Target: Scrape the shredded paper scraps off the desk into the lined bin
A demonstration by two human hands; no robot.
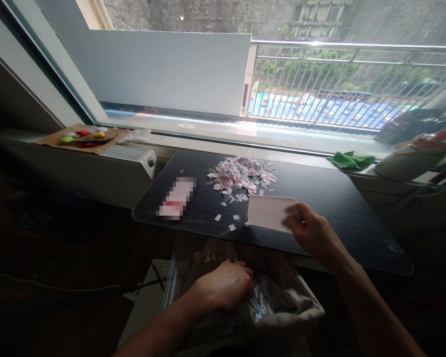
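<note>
My right hand (312, 228) grips the right end of a flat white card (269, 212), held low over a dark tabletop (312, 191). Left of the card's lower corner lie a few loose paper scraps (232, 227). Just beyond it rises a heap of small cut paper pieces (241, 173), white with some pink. Below the table's front edge, my left hand (226, 285) is closed on a translucent plastic bag (211, 250); its fingertips are partly hidden. A cloth-lined basket (305, 305) with shiny plastic inside stands beside that hand.
A blurred-out pink and white slip (176, 198) lies at the table's left. Behind it is a white radiator (130, 158); cardboard with colourful items (83, 136) sits on the ledge. A green cloth (351, 160) and a pale pot (409, 161) stand at right, by the window.
</note>
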